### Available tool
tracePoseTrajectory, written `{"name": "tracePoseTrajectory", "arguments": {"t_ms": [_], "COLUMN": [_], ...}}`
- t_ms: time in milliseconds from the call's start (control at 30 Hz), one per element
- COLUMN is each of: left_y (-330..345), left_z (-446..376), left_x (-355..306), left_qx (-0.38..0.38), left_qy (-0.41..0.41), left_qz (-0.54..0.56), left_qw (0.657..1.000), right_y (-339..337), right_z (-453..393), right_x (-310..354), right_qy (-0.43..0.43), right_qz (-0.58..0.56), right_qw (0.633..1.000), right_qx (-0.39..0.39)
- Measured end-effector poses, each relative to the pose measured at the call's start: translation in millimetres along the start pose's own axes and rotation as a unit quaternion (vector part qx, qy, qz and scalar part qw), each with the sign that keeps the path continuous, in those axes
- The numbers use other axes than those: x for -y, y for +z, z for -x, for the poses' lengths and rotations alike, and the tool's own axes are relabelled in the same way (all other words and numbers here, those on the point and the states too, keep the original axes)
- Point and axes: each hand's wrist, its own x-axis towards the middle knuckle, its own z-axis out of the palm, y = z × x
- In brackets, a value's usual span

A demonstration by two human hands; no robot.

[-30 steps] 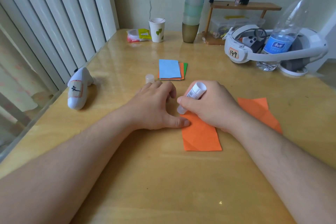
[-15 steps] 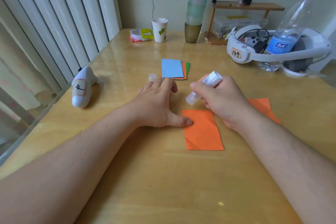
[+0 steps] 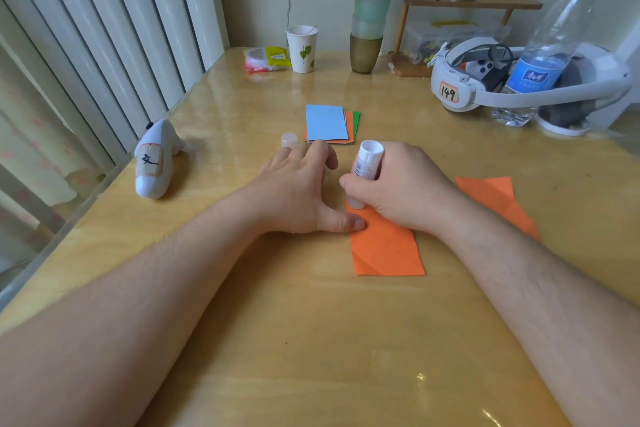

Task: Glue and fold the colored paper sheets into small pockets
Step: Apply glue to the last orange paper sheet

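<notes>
A folded orange paper sheet [image 3: 386,246] lies on the wooden table [image 3: 311,340] in front of me. My left hand [image 3: 298,187] rests flat beside it, its thumb pressing the sheet's left edge. My right hand [image 3: 401,185] grips a white glue stick [image 3: 367,163] nearly upright, its tip touching the sheet's far left corner. The glue stick's cap [image 3: 288,140] stands just beyond my left fingers. Further back sits a stack of papers [image 3: 327,123], blue on top with orange and green beneath. A second orange piece [image 3: 495,201] lies to the right, partly hidden by my right forearm.
A white handheld controller [image 3: 154,161] lies at the left edge near the vertical blinds. At the back stand a paper cup [image 3: 302,48], a snack packet [image 3: 266,59], stacked tumblers [image 3: 370,7], a small wooden shelf [image 3: 467,3], a white headset [image 3: 485,87] and a water bottle [image 3: 550,45].
My right hand had lifted the glue stick off the sheet and tilted it; now it is back down, upright, with the tip on the orange paper. My left hand stayed put.
</notes>
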Motion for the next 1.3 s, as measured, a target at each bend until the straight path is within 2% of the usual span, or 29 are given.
{"name": "tracePoseTrajectory", "arguments": {"t_ms": [167,700,800,867,933,1000,1067,1167,1300], "left_y": [0,-1,-2,-1,-1,-1,-1,-1,-1], "left_z": [1,4,4,3,3,3,3,3,4], "left_x": [1,2,2,2,2,2,2,2,0], "left_qx": [0.000,-0.004,-0.001,-0.001,-0.003,-0.002,-0.003,-0.003,-0.003], "left_qy": [-0.002,0.004,0.003,0.003,0.003,0.003,0.004,0.006,0.013], "left_qz": [0.005,0.010,0.009,0.009,0.008,0.007,0.006,0.007,0.004], "left_qw": [1.000,1.000,1.000,1.000,1.000,1.000,1.000,1.000,1.000], "right_y": [-8,-26,-27,-27,-25,-21,-14,-3,2], "right_z": [0,12,11,8,5,4,4,5,5], "right_x": [-9,-30,-32,-35,-35,-32,-28,-24,-18], "right_qy": [0.021,0.065,0.064,0.063,0.049,0.028,0.027,0.016,-0.009], "right_qz": [0.012,0.030,0.019,-0.042,-0.153,-0.276,-0.334,-0.292,-0.136], "right_qw": [1.000,0.997,0.997,0.992,0.977,0.955,0.941,0.956,0.990], "right_qx": [0.016,-0.005,-0.045,-0.106,-0.137,-0.101,-0.039,0.000,-0.028]}}
